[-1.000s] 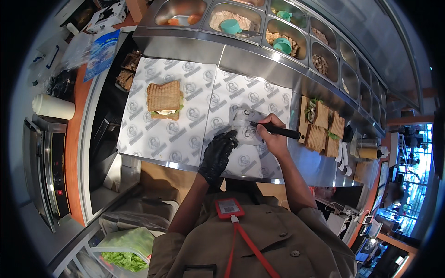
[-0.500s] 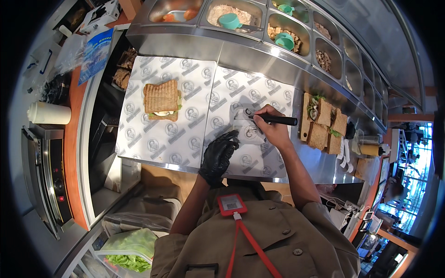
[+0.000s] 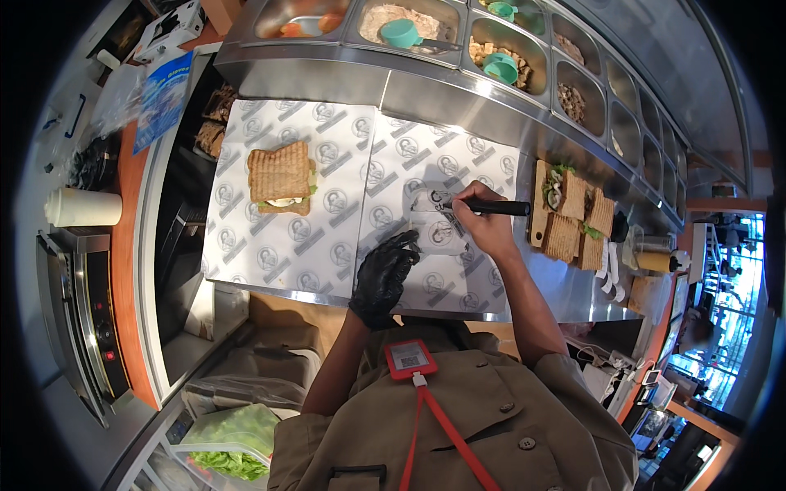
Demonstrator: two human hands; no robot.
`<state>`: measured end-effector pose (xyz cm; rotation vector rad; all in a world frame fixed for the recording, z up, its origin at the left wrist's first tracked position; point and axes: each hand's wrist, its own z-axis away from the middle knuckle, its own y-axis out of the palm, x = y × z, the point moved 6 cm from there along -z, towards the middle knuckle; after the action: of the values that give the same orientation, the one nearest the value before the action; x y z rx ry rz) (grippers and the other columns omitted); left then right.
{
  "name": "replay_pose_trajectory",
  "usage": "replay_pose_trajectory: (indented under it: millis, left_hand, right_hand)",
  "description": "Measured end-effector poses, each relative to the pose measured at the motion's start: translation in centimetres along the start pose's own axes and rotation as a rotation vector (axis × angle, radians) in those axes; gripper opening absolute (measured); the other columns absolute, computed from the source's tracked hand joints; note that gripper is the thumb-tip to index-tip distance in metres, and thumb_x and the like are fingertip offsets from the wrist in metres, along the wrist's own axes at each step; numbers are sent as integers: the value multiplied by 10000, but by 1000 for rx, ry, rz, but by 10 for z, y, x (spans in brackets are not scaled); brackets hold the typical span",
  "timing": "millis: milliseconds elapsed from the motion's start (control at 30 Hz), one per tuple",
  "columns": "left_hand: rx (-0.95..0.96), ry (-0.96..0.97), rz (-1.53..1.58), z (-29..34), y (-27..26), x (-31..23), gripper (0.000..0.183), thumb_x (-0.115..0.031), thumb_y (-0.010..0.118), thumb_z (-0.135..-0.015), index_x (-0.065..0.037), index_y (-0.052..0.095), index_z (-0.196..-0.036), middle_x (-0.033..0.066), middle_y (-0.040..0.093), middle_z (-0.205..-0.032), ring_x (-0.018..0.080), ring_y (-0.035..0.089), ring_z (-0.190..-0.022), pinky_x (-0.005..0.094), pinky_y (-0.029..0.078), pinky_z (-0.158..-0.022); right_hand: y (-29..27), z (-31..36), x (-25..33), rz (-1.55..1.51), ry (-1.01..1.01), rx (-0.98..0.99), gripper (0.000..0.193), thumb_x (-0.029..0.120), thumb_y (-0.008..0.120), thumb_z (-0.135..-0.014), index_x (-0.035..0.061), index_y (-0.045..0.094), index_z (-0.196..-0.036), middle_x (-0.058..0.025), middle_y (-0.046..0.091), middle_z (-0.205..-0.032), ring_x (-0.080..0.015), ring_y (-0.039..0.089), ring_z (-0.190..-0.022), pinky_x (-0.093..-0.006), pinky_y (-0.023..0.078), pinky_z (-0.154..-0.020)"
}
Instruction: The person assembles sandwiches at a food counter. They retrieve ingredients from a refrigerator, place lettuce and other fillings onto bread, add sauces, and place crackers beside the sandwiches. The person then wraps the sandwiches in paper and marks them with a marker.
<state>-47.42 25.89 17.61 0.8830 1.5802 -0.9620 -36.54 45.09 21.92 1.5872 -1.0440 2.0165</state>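
Observation:
My right hand (image 3: 485, 221) is bare and grips a black marker (image 3: 501, 207), its tip pointing left. The tip meets a clear, see-through piece of plastic (image 3: 438, 227) lying on printed paper; dark marks show under the tip, though I cannot tell ink from the print. In a black glove, my left hand (image 3: 385, 274) has its fingers curled together at the plastic's left edge. White printed paper (image 3: 409, 299) covers the counter beneath both hands. On a second sheet (image 3: 315, 245) to the left lies a toasted sandwich (image 3: 279, 173) with lettuce and a white filling.
A wooden board (image 3: 538, 204) with several toasted sandwiches (image 3: 580, 214) sits at right. Steel pans (image 3: 407, 24) of fillings, some with green scoops (image 3: 499, 67), line the back. A white bottle (image 3: 83, 207) stands far left; bagged lettuce (image 3: 229, 442) is low at left.
The marker and my right hand have shifted very slightly to the right and up. My left hand stays at the plastic's edge. The view has shifted slightly.

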Motion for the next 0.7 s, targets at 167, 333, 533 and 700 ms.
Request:
replay_pose_trajectory:
  millis: [167,333,533,700]
  left_hand:
    - [-53,122,-90,-2,-2,-6,99,-56,603,-927,7,668,-968,197,638,-1281,364,625,-1134,424,512,-932]
    - [-42,59,-24,-2,-2,-5,117,-67,594,-932,14,670,-972,198,634,-1286,363,623,-1127,423,513,-925]
    - [-33,55,-38,-2,-1,-7,131,-68,579,-935,18,671,-972,202,631,-1292,358,621,-1126,418,514,-919]
    - [-34,74,-37,-3,-2,-8,128,-62,579,-925,16,674,-963,204,628,-1298,360,619,-1132,420,508,-931]
  right_hand:
    - [-3,1,0,-62,-18,-20,63,41,676,-868,15,619,-872,-19,646,-857,-75,564,-823,-253,462,-790]
    - [-4,0,1,24,3,-35,74,43,682,-868,19,612,-868,-11,629,-845,-70,546,-808,-246,451,-777]
    - [-8,1,-4,0,10,-31,82,43,679,-872,23,601,-853,-3,611,-830,-64,534,-814,-235,434,-772]
    - [-12,1,-5,-51,-48,-49,71,31,667,-875,26,602,-847,9,586,-815,-63,518,-797,-236,424,-750]
